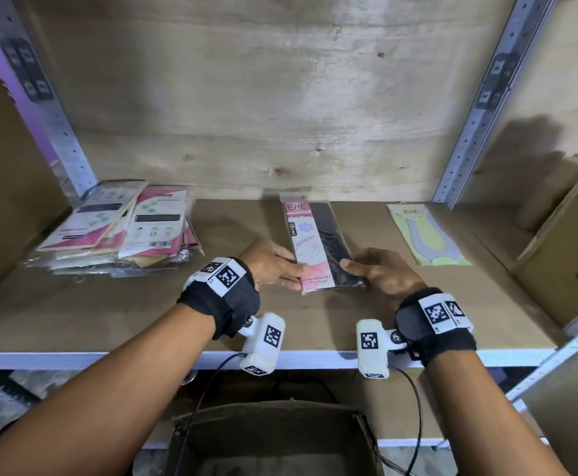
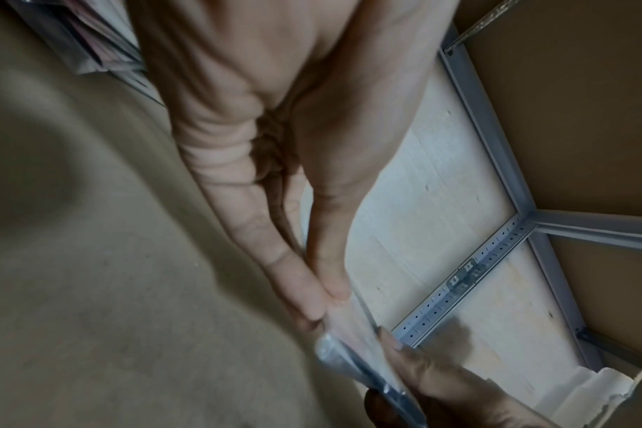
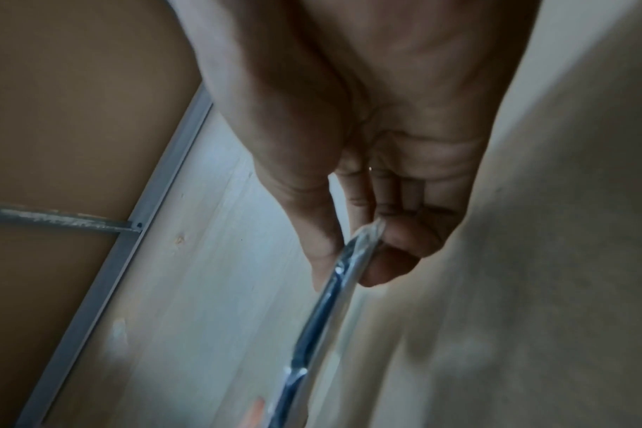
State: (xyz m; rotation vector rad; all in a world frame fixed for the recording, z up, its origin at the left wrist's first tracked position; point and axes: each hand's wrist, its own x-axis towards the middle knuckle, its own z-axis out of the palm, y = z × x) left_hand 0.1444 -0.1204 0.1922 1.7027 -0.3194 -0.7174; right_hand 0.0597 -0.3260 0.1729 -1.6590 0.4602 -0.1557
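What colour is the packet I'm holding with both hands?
The packet is pink-and-white card on the left, black fabric on the right; clearest in the head view.

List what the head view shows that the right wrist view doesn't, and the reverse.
Head only: the left hand, the pile of packets and the yellow-green packet. Right wrist only: the pink-and-black packet edge-on, pinched between thumb and fingers. Both: the right hand holding that packet.
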